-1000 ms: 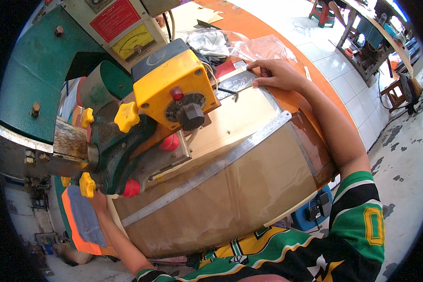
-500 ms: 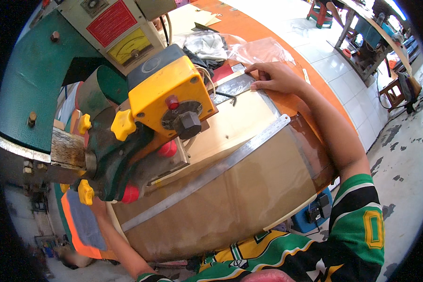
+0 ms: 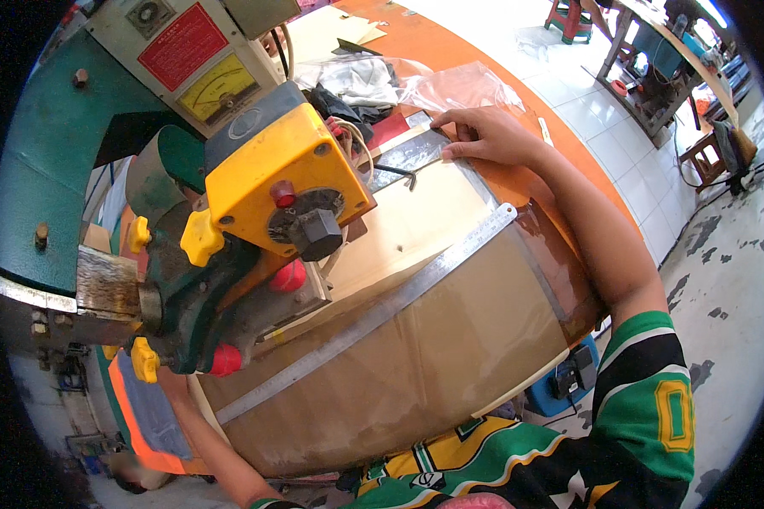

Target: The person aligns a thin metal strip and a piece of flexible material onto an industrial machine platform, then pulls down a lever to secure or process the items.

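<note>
workstation lot: press, brown sheet, ruler, strip, two hands

- green press [image 3: 47, 178], one; at the left, over the worktop.
- orange surface [image 3: 450, 47], one; curved in this view.
- brown sheet [image 3: 433, 356], one; glossy, lying flat before the person.
- pale board [image 3: 416, 225], one; beyond the sheet, partly beneath the press arm.
- yellow control box [image 3: 263, 182], one; dark knob and red light.
- steel ruler [image 3: 382, 310], one; slantwise over the sheet.
- metal strip [image 3: 416, 154], one; on the board's far side.
- right hand [image 3: 488, 140]; thumb and forefinger parted, fingertips at the strip's right end.
- left hand [image 3: 171, 384]; near the sheet's left edge, largely behind a yellow knob; grip cannot be told.
- hex key [image 3: 409, 177], one; dark, beside the strip.

condition: sheet, ruler and strip are laid out; the arrangement seems unfinished, the strip being under fingertips. contact beneath the press arm is hidden.
</note>
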`<state>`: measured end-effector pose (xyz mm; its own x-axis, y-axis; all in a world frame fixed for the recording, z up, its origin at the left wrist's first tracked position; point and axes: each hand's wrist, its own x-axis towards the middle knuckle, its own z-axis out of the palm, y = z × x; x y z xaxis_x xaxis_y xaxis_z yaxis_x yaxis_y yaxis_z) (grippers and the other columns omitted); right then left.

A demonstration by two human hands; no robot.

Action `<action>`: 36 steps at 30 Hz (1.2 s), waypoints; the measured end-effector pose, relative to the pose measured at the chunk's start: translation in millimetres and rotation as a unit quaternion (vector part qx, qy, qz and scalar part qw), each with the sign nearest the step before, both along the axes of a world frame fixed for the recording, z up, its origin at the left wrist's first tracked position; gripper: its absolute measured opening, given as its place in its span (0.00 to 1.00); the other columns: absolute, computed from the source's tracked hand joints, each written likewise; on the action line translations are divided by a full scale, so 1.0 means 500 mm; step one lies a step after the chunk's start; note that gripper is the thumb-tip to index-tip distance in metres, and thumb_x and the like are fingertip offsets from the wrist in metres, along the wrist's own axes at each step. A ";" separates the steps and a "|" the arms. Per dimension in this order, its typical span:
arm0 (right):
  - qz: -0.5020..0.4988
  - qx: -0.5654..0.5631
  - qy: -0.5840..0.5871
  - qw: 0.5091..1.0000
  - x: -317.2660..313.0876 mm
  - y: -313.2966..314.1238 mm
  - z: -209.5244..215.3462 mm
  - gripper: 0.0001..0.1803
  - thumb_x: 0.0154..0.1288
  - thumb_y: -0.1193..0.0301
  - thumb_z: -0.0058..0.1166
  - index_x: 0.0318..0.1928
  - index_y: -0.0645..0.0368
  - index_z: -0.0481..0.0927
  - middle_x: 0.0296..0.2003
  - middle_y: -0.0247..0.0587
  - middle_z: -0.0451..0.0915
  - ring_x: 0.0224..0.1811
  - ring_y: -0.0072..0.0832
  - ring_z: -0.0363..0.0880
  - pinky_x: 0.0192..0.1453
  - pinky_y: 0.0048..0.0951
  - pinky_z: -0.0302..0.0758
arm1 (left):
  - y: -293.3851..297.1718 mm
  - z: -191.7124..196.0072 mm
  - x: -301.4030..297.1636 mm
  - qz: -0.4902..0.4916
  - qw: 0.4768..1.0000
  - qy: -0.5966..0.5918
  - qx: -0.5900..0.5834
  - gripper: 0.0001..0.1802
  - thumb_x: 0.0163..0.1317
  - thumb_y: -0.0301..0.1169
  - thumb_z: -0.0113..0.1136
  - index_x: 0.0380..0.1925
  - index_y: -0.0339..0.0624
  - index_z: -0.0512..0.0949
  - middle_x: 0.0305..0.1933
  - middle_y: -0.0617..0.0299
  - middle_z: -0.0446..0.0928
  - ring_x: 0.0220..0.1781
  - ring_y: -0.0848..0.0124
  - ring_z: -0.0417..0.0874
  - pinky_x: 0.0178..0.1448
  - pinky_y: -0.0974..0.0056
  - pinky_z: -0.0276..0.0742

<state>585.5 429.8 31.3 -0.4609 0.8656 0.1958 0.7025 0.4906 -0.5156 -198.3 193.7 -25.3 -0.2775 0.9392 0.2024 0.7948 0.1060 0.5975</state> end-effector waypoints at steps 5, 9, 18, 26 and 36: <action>-0.002 0.000 0.003 1.000 -0.011 0.009 -0.007 0.29 0.64 0.55 0.72 0.62 0.52 0.82 0.27 0.33 0.77 0.31 0.25 0.73 0.37 0.33 0.67 | -0.009 -0.019 -0.030 -0.034 0.994 -0.041 0.098 0.23 0.66 0.26 0.67 0.61 0.37 0.78 0.62 0.58 0.81 0.62 0.63 0.79 0.70 0.58 0.72; 0.000 0.012 -0.001 1.000 -0.006 0.006 -0.010 0.30 0.64 0.54 0.72 0.62 0.52 0.82 0.26 0.30 0.75 0.30 0.24 0.72 0.36 0.32 0.67 | 0.001 -0.017 -0.007 -0.018 0.993 -0.066 0.099 0.25 0.65 0.26 0.68 0.62 0.36 0.77 0.63 0.58 0.79 0.63 0.63 0.79 0.70 0.58 0.71; 0.017 0.016 0.024 0.999 -0.004 0.019 -0.024 0.28 0.68 0.53 0.69 0.62 0.53 0.83 0.27 0.32 0.77 0.30 0.24 0.73 0.36 0.31 0.67 | -0.010 0.008 0.004 -0.089 0.987 -0.005 0.130 0.26 0.65 0.29 0.69 0.62 0.35 0.76 0.64 0.56 0.79 0.64 0.61 0.78 0.71 0.56 0.70; 0.030 0.022 0.025 0.999 0.003 0.020 -0.025 0.29 0.66 0.53 0.70 0.62 0.53 0.83 0.28 0.31 0.77 0.31 0.24 0.73 0.36 0.31 0.68 | 0.003 0.056 0.092 -0.129 0.978 0.028 0.164 0.27 0.65 0.30 0.70 0.63 0.34 0.75 0.64 0.55 0.79 0.64 0.59 0.78 0.71 0.55 0.69; 0.013 0.007 -0.006 1.000 0.001 0.010 -0.007 0.31 0.64 0.46 0.69 0.60 0.51 0.84 0.34 0.41 0.84 0.38 0.36 0.83 0.44 0.39 0.75 | -0.002 -0.020 -0.015 -0.080 0.988 0.016 0.133 0.25 0.65 0.29 0.69 0.61 0.35 0.77 0.62 0.55 0.80 0.63 0.59 0.78 0.71 0.55 0.70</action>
<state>586.2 434.7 27.9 -0.4860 0.8506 0.2009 0.6959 0.5156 -0.4999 -206.0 192.7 -35.1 -0.1196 0.8831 0.4536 0.8077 -0.1792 0.5617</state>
